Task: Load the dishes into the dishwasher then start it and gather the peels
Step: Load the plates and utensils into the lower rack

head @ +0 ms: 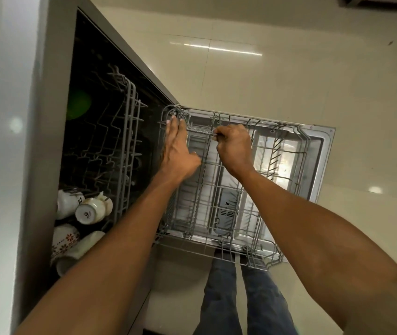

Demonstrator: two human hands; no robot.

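The dishwasher stands open at the left, its door folded down flat. The grey lower rack is pulled out over the door and holds no dishes that I can see. My left hand lies with straight fingers on the rack's far left corner. My right hand pinches a thin wire piece at the rack's far edge. The upper rack sits partly inside the machine, with white cups at its near end. A green dish shows dimly deep inside.
Pale glossy floor tiles surround the open door. My legs in jeans stand just before the rack's near edge. A grey cabinet side borders the dishwasher on the left.
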